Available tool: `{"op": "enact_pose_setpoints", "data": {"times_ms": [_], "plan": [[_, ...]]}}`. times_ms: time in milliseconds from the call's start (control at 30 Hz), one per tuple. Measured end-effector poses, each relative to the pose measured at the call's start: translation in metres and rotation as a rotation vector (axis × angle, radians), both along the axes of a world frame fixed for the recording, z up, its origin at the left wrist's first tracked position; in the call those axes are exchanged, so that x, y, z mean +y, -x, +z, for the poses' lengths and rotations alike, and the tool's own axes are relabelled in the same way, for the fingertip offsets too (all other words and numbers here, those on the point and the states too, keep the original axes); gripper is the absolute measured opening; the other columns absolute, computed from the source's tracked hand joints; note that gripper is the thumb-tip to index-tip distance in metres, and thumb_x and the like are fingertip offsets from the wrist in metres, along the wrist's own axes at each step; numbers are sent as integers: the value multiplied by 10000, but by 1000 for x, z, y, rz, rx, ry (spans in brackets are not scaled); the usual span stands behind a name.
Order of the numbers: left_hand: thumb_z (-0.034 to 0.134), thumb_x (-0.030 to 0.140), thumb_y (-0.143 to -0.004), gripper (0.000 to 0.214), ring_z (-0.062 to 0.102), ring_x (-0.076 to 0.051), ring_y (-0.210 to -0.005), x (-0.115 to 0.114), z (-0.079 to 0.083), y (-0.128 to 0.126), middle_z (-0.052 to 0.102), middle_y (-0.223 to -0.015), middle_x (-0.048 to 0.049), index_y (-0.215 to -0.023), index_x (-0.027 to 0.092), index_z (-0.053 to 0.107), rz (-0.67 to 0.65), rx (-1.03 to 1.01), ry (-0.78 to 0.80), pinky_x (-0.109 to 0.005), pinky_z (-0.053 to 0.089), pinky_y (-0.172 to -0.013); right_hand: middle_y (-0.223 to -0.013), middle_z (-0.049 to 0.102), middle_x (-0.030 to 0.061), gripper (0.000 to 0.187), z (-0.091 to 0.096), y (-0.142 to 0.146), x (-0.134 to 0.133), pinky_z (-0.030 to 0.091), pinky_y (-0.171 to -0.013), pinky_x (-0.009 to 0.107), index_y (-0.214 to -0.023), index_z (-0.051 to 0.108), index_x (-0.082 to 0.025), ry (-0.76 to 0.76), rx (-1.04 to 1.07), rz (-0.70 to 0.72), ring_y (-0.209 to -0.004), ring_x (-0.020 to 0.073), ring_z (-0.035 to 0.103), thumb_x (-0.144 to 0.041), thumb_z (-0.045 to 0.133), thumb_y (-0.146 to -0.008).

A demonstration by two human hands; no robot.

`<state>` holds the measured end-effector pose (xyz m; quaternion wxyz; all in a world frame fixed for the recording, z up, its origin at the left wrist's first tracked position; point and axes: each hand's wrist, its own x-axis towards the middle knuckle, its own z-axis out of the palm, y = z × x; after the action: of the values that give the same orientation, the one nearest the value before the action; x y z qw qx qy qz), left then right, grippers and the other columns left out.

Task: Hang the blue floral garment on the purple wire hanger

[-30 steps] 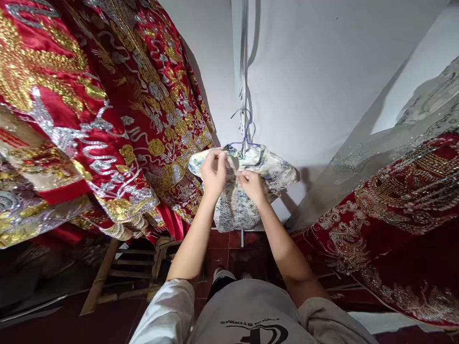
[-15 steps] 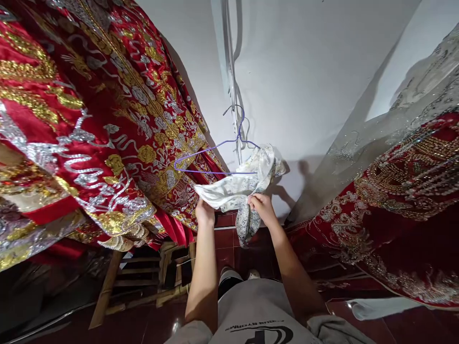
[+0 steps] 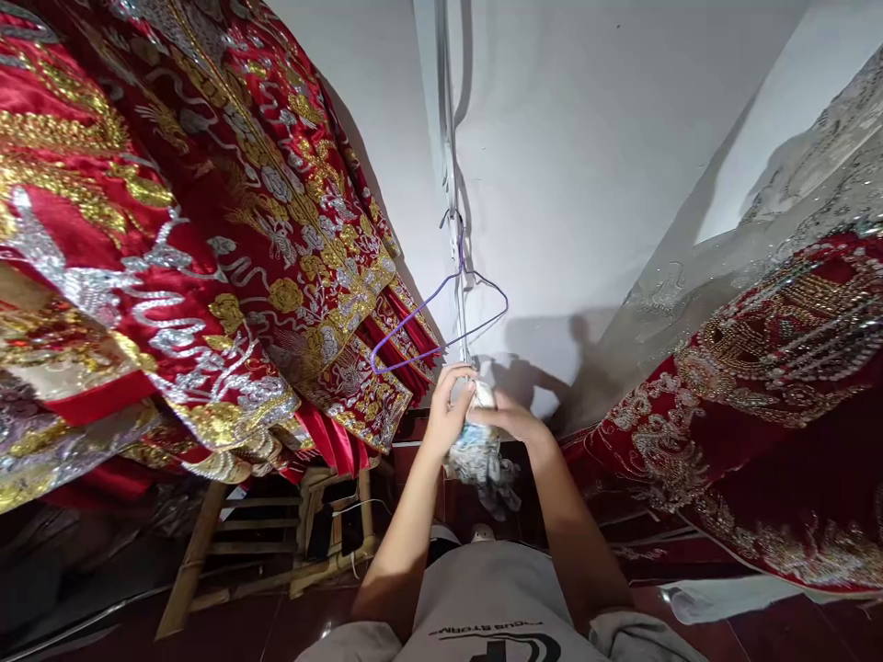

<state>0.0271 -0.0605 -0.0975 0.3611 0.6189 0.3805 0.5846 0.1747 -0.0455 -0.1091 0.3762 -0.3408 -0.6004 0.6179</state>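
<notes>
- Left hand [image 3: 450, 406] and right hand [image 3: 511, 425] are both closed on the small garment [image 3: 475, 452], white with a blue print. It sits bunched into a wad between them, in front of the wall [image 3: 593, 147].
- Left fingers curl over the top of the wad and the right hand clamps it from the side. A loose tail hangs below the hands, above the floor [image 3: 227, 616].
- The purple wire hanger [image 3: 441, 322] hangs bare and tilted just above the hands, hooked at the pipe [image 3: 448, 110]. It looks clear of the garment.
- Judgement: the step in hand looks like gathering the fabric. One hand should anchor the wad while the other feeds the tail in, so nothing trails.
- The fabric looks thin and slick. Grip with whole fingers, not tips, or it slides out.
- Red embroidered robes [image 3: 207, 230] hang close on the left, and another robe [image 3: 759, 395] hangs on the right. The beadwork could snag the garment, so elbows in and wad central.
- The hanger's lower corner sits near the left knuckles. Lift clear of it.
</notes>
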Motion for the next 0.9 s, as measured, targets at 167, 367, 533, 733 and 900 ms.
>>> {"op": "enact_pose_setpoints", "data": {"times_ms": [167,367,533,733,900], "plan": [[529,607,-958,470,632,-243,-1022,-5,-13,40,704,-1030,-74,-1084,178,673,-446,241,290,-364,508,-949,-836,709,30,173,46,-17,20,535,-802,356,-840,693,-199,-264,-83,-134,-844,239,665,-234,676,-672],[562,579,-898,474,566,-174,-684,-9,-29,89,664,-718,-22,-674,163,603,-274,657,371,-284,472,-695,-1096,746,70,300,72,-22,82,472,-992,386,-992,713,-203,-467,-224,-510,-1079,266,651,-260,550,-747],[823,278,-590,310,411,-121,-390,13,-7,140,529,-431,37,-475,224,540,-48,497,390,-243,332,-456,-798,729,75,144,44,-30,102,492,-804,371,-728,638,-196,-346,-378,-582,-835,278,651,-323,581,-690],[693,78,-670,159,577,-205,-617,54,66,153,629,-668,-28,-636,221,634,240,549,87,-314,504,-761,-733,699,42,189,42,-41,90,467,-728,324,-716,628,-198,-373,-298,-575,-767,241,630,-384,600,-699],[559,-1,-716,281,635,-247,-806,75,116,123,663,-875,-66,-904,189,646,147,757,-109,-392,493,-908,-827,751,58,171,48,-24,68,502,-796,347,-799,694,-188,-358,-321,-502,-852,267,672,-283,580,-714]]}}
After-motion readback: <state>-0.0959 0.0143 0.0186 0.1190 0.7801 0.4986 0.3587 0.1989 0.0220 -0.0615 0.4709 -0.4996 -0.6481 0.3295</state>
